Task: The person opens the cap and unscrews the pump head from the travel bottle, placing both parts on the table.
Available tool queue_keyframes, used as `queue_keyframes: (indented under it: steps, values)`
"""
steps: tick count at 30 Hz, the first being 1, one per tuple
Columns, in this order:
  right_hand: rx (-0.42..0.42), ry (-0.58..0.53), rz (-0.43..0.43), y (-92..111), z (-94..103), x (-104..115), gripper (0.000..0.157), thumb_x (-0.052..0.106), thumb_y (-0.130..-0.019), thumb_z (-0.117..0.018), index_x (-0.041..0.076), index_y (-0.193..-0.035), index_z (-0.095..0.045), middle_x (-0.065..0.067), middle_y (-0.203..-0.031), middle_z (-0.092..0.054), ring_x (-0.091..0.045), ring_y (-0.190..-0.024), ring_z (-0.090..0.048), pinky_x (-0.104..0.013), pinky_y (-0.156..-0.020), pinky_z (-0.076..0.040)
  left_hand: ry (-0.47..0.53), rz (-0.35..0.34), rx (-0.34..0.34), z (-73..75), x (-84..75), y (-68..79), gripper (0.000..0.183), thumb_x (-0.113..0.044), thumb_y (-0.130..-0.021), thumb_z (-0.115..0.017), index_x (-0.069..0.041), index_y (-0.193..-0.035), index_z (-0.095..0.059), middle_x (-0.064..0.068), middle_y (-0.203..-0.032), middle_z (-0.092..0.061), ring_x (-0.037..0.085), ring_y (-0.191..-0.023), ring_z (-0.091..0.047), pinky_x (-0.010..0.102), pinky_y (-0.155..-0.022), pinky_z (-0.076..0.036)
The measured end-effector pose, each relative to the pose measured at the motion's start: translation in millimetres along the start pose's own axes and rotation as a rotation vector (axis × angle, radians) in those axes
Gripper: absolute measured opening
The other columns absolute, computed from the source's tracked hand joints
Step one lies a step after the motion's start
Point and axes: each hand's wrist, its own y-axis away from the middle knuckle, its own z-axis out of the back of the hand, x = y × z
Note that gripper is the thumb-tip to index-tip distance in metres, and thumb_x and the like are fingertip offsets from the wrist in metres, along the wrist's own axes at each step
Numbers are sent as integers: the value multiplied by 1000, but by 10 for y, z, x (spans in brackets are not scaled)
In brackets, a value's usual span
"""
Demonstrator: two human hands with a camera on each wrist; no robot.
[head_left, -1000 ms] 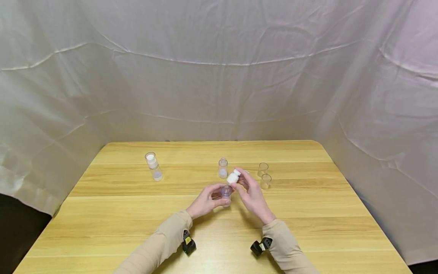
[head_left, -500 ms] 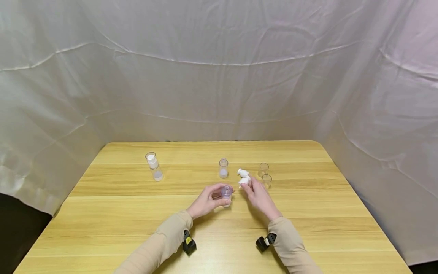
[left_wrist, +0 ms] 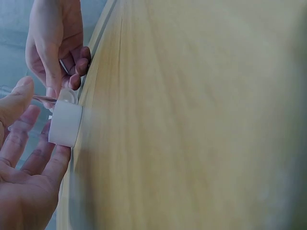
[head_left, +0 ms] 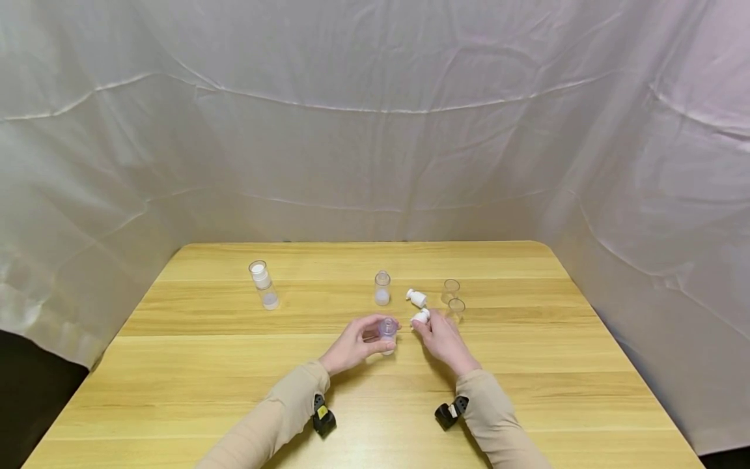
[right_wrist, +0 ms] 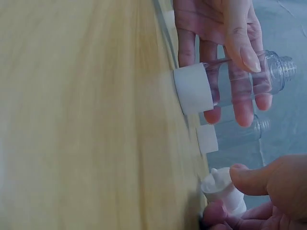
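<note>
My left hand grips a clear bottle with a white base and a bare threaded neck. In the right wrist view, the thumb lies across this bottle, with the fingers behind it. Just to its right, my right hand pinches a white pump head low over the table. The right wrist view shows that pump head between thumb and fingers. A second white pump head lies on its side just beyond the right fingertips.
A second open bottle stands behind the left hand. Two clear caps stand right of the pump heads. An assembled bottle with pump and cap stands at the back left of the wooden table. Pale curtains surround the table.
My right hand has brought a white pump head away from the held bottle, rightward and down beside the second pump head, then slightly towards me. The left hand and its bottle have stayed put.
</note>
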Motion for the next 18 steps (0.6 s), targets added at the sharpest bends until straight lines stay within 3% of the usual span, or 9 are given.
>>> queue_keyframes:
  steps: [18]
  values:
    - [-11, -4, -11, -20, -23, -47, 20, 20, -101, -60, 1, -95, -56, -1, -70, -47, -16, -62, -45, -27, -55, -37, 7, -2, -4, -3, -24, 11, 53, -14, -93, -71, -1, -141, -53, 19, -134, -66, 35, -124, -63, 47, -111, -51]
